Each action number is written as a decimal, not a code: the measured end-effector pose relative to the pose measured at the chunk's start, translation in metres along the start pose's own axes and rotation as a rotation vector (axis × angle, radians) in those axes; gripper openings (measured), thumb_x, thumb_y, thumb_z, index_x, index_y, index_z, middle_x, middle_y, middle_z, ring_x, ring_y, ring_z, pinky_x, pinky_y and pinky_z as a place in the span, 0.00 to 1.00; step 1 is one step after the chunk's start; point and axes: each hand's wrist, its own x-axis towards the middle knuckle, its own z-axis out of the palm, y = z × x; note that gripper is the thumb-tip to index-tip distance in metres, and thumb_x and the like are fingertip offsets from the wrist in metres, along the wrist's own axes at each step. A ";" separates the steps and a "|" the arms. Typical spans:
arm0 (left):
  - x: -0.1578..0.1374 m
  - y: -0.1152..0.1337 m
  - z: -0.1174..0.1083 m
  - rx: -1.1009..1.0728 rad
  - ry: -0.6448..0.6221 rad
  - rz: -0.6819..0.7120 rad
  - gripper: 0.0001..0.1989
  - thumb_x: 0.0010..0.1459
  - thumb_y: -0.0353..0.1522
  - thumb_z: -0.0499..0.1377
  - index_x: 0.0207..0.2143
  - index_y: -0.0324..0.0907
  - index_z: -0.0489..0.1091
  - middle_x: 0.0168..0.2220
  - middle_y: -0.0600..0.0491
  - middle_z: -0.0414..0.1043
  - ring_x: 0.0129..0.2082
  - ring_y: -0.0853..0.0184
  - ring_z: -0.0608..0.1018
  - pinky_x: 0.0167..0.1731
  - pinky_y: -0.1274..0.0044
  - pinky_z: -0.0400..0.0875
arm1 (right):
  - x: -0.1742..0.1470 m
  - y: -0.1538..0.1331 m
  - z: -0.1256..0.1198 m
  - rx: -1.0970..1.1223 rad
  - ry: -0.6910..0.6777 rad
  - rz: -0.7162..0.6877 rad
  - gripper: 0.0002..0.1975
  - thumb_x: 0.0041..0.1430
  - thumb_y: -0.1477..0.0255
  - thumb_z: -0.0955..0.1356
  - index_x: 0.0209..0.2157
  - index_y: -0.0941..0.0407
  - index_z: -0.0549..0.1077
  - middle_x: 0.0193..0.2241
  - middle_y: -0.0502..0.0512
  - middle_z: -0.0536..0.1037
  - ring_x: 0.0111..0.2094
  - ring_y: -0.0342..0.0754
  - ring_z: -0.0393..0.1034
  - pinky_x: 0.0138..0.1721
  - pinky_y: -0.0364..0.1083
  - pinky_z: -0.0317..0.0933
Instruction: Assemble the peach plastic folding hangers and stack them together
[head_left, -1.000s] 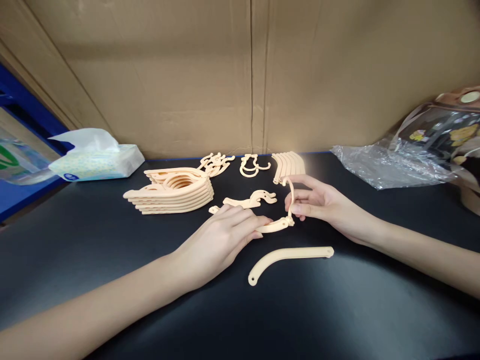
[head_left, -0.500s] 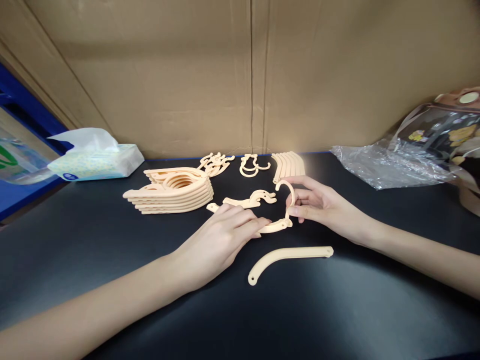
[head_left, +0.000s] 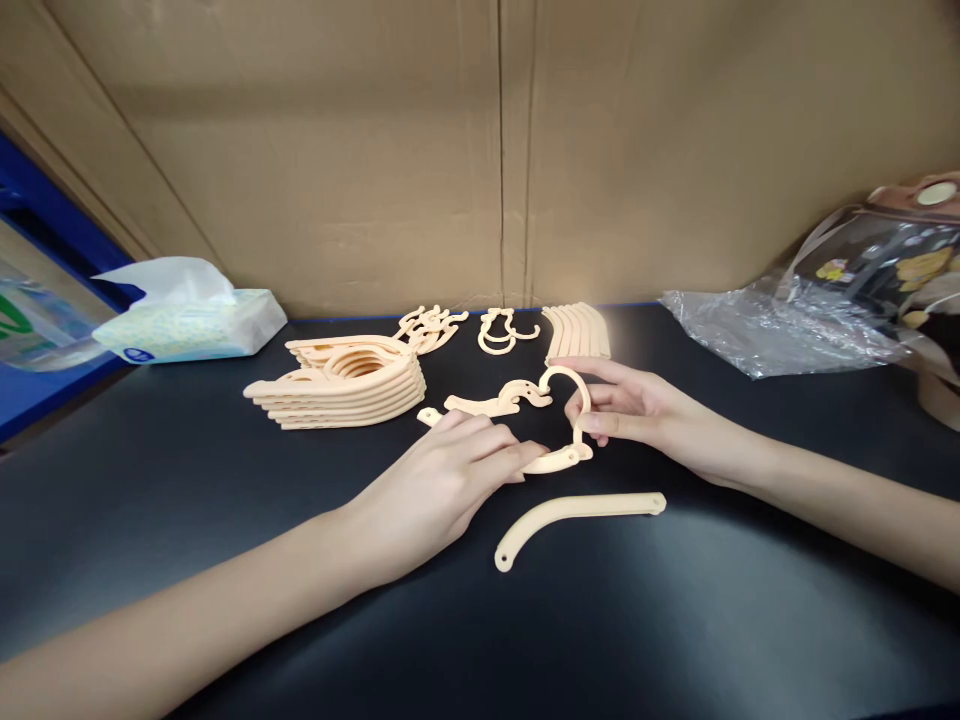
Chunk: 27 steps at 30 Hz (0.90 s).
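My left hand is closed over a curved cream plastic hanger arm, whose far end shows beyond my knuckles. Between the thumb and fingers of my right hand is a cream hanger hook. The base of the hook meets the right end of the arm; whether they are locked together I cannot tell. Nearer to me lies a loose curved hanger arm with a hole at its end. Just behind my left hand rests another hanger piece with a curled end.
A stack of cream hanger parts stands at left. Small hooks, two more hooks and a row of curved arms lie at the back. A tissue pack is far left; crumpled clear plastic and a bag are right.
The hook in my right hand has turned slightly, its tip now further left and its base a little further right. My left hand stays on the arm.
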 end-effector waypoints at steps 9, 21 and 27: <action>0.000 0.000 -0.002 -0.044 -0.008 0.007 0.14 0.66 0.25 0.49 0.51 0.39 0.67 0.37 0.52 0.71 0.37 0.67 0.69 0.41 0.76 0.60 | 0.001 0.000 -0.006 0.117 -0.095 0.039 0.26 0.60 0.70 0.68 0.58 0.53 0.61 0.31 0.48 0.72 0.27 0.39 0.64 0.33 0.43 0.58; -0.002 -0.002 0.002 -0.023 0.007 0.023 0.15 0.66 0.25 0.50 0.53 0.40 0.65 0.41 0.52 0.72 0.41 0.67 0.70 0.44 0.75 0.61 | 0.001 0.000 -0.009 0.090 -0.075 0.050 0.28 0.57 0.70 0.69 0.58 0.53 0.59 0.30 0.48 0.74 0.29 0.42 0.67 0.35 0.45 0.59; -0.003 -0.002 0.001 -0.017 -0.002 0.006 0.14 0.66 0.25 0.50 0.53 0.40 0.65 0.41 0.52 0.72 0.40 0.67 0.70 0.43 0.76 0.61 | 0.002 0.003 -0.008 0.076 -0.019 0.048 0.28 0.57 0.70 0.70 0.58 0.54 0.60 0.31 0.48 0.74 0.29 0.41 0.66 0.34 0.45 0.60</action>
